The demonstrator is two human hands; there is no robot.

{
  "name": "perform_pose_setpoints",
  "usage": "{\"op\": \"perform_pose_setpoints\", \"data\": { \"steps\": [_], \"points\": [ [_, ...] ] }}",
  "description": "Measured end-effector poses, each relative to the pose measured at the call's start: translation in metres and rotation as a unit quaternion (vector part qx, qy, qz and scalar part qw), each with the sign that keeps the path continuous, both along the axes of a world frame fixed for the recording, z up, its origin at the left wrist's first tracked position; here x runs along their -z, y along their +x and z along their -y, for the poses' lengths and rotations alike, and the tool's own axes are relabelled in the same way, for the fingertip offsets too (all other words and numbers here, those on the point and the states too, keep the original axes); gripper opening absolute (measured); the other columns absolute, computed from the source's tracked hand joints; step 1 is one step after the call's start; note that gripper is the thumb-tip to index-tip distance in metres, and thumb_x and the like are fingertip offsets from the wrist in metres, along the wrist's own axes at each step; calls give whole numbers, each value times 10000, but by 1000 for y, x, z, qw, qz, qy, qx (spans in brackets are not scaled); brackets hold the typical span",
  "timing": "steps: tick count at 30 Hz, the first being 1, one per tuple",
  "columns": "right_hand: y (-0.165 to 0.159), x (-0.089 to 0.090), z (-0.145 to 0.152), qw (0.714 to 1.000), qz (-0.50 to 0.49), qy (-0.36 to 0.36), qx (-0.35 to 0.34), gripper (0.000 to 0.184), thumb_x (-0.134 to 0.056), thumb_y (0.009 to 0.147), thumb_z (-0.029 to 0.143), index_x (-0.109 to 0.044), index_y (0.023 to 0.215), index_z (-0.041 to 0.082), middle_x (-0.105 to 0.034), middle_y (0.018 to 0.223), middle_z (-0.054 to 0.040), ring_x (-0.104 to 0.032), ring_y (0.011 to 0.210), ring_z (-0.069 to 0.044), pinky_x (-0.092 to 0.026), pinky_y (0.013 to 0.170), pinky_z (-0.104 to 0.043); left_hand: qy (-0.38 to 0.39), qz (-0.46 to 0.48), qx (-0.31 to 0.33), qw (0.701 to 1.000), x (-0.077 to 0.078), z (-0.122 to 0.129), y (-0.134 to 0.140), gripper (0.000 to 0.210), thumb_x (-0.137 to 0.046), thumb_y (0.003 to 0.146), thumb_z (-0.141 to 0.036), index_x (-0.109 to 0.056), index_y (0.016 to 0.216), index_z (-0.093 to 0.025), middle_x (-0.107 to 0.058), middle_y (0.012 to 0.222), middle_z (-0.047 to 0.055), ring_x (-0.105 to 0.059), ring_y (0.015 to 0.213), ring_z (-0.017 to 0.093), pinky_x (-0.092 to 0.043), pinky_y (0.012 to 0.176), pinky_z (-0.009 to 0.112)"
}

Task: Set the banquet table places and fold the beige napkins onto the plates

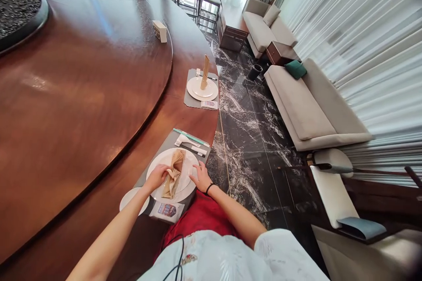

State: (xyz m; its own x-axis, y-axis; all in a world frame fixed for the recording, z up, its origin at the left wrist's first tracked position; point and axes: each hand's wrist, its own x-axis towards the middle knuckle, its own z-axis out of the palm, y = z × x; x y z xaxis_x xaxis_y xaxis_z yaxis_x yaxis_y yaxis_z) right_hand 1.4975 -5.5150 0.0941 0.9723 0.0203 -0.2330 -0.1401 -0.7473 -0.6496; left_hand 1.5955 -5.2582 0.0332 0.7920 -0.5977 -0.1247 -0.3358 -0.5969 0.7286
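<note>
A folded beige cloth napkin [178, 164] lies across a white plate [187, 184] close in front of me, gathered at its middle. My left hand [158, 178] comes in from the plate's left side, its fingertips closed on the gathered part of the cloth. At the plate's right rim is my right hand [201, 177], fingers apart and holding nothing; whether they touch the rim I cannot tell. Beyond the plate, black chopsticks [191, 148] rest on a grey placemat [169, 142] beside a teal-edged strip [191, 137]. A printed packet [167, 210] sits on the near side.
A smaller white plate [127, 199] stands at the left. Farther along the wooden table [184, 118] is another place setting with an upright folded napkin [205, 72]. The raised round turntable [99, 96] bears a small sign block [160, 31]. Sofas [303, 105] stand across the marble floor [244, 140].
</note>
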Motion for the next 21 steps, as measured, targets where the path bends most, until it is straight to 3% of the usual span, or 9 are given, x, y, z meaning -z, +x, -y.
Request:
{"op": "perform_pose_setpoints", "data": {
  "steps": [4, 8, 11, 14, 17, 19, 21],
  "points": [
    [-18, 3, 14, 1000, 8, 11, 23, 437, -573, 858, 347, -504, 1256, 179, -316, 1418, -170, -378, 1301, -280, -328, 1094, -495, 7, 68, -54, 996, -15, 0, -9, 368, -426, 744, -136, -584, 1075, -166, -609, 1166, 115, -499, 1146, 240, -361, 1049, 402],
    [-26, -13, 26, 998, 41, 40, 15, 340, -581, 840, 270, -548, 1171, 198, -411, 1353, -137, -410, 1273, -247, -361, 1074, -455, 21, 108, -192, 975, -39, -8, -33, 361, -423, 754, -159, -557, 1089, -182, -592, 1190, 114, -497, 1168, 255, -346, 1066, 451],
    [-28, -29, 32, 994, 74, 68, -37, 265, -570, 823, 208, -575, 1088, 212, -487, 1284, -105, -468, 1206, -212, -383, 1054, -408, -12, 94, -296, 951, -57, -19, -67, 299, -424, 801, -237, -574, 1057, -204, -594, 1161, 97, -542, 1112, 248, -437, 980, 422],
    [-32, -36, 29, 980, 87, 96, -149, 237, -538, 818, 183, -588, 1042, 240, -576, 1171, -66, -522, 1123, -192, -420, 1003, -370, -41, 73, -384, 919, -72, -28, -116, 266, -442, 825, -314, -596, 1025, -231, -614, 1125, 64, -597, 1016, 222, -496, 895, 364],
    [-43, -26, 21, 947, 50, 98, -302, 255, -508, 802, 194, -603, 1022, 282, -645, 1010, -31, -584, 993, -196, -471, 898, -353, -35, 77, -475, 876, -84, -29, -182, 239, -463, 836, -385, -626, 976, -280, -659, 1059, 21, -631, 957, 214, -502, 877, 342],
    [-53, -12, 15, 906, 12, 88, -415, 277, -495, 776, 204, -619, 999, 313, -667, 954, -14, -612, 940, -202, -484, 854, -349, -31, 82, -543, 835, -90, -23, -235, 227, -471, 831, -416, -649, 921, -308, -684, 1011, 6, -646, 940, 220, -512, 853, 332],
    [-63, 5, 2, 842, -26, 78, -534, 287, -487, 725, 195, -641, 925, 332, -684, 909, 0, -636, 919, -211, -486, 844, -351, -33, 89, -612, 785, -95, -13, -292, 230, -467, 827, -426, -667, 880, -326, -698, 984, 7, -654, 936, 227, -522, 846, 332]
  ]
}}
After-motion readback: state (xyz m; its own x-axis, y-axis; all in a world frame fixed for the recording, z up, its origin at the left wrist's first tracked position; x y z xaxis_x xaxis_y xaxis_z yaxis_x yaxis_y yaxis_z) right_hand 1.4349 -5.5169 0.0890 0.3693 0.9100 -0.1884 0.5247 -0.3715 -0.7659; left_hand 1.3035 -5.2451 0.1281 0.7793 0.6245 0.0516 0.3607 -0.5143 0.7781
